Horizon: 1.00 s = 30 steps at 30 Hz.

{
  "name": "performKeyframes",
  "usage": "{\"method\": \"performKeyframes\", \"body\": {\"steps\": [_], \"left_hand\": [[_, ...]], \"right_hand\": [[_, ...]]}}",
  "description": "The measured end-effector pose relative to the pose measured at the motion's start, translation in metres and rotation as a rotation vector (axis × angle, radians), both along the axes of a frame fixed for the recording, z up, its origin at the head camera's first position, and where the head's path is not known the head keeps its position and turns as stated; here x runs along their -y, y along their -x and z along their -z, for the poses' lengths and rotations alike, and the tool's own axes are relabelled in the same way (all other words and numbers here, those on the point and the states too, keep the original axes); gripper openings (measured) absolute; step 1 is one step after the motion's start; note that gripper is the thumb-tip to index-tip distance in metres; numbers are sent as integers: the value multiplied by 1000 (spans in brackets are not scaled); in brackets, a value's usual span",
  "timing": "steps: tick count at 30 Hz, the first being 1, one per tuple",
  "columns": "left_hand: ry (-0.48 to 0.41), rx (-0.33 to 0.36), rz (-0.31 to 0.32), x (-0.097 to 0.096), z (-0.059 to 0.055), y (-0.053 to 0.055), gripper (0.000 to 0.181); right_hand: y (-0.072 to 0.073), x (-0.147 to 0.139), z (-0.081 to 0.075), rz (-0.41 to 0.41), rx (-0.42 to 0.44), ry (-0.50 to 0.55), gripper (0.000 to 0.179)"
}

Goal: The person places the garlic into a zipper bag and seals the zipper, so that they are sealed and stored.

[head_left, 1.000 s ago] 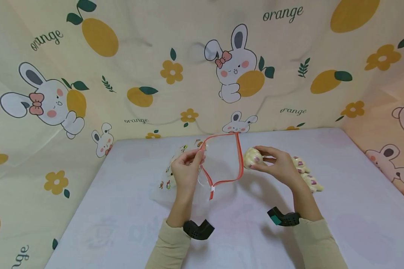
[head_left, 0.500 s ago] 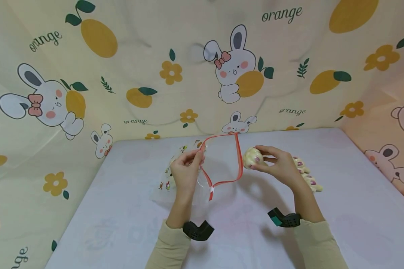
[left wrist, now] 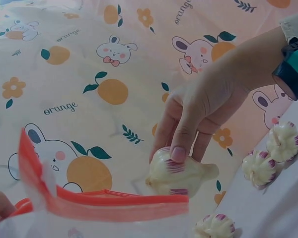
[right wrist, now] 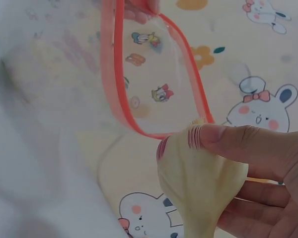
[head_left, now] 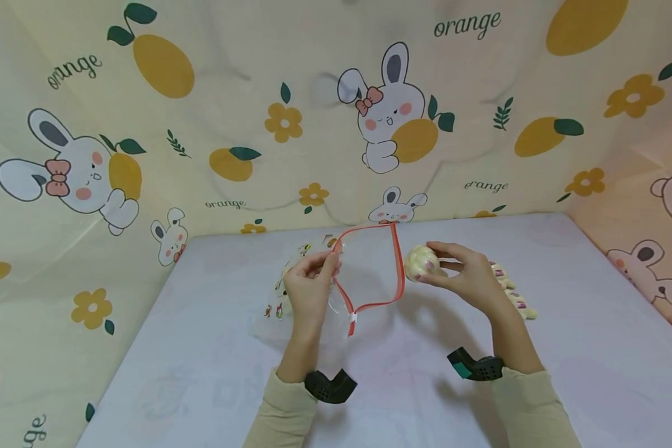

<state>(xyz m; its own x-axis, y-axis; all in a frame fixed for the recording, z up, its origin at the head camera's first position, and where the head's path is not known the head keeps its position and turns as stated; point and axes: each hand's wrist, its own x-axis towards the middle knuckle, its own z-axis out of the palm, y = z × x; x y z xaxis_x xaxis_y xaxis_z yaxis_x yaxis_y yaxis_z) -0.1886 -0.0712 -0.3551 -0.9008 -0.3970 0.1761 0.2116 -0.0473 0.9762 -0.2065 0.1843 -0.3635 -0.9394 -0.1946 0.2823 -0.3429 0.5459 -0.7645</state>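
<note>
Your left hand [head_left: 310,283] pinches the bag [head_left: 280,318] by its gaping red rim [head_left: 399,267] while your right hand [head_left: 470,280] grips the garlic [head_left: 422,263] just beside it, so loading seems in hand, the next move likely calling for a leftward pass inside.

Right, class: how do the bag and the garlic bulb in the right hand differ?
The bag is see-through, edged in red and printed with small pictures; the garlic bulb is opaque, cream with purple streaks. The bag has an open mouth; the garlic bulb is rounded with a narrow stalk end. The bag is larger than the garlic bulb. Both are held: the bag by the left hand, the garlic bulb by the right hand.
</note>
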Motion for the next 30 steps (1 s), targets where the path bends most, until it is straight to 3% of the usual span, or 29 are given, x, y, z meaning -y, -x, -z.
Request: {"method": "performKeyframes", "body": {"steps": [12,30], "left_hand": [[25,34,2,-2,0,-1,17],[46,20,2,-3,3,0,16]], "right_hand": [[-4,-1,-4,2,-32,20,60],[-10,6,-9,-43,-122,82,58]]}}
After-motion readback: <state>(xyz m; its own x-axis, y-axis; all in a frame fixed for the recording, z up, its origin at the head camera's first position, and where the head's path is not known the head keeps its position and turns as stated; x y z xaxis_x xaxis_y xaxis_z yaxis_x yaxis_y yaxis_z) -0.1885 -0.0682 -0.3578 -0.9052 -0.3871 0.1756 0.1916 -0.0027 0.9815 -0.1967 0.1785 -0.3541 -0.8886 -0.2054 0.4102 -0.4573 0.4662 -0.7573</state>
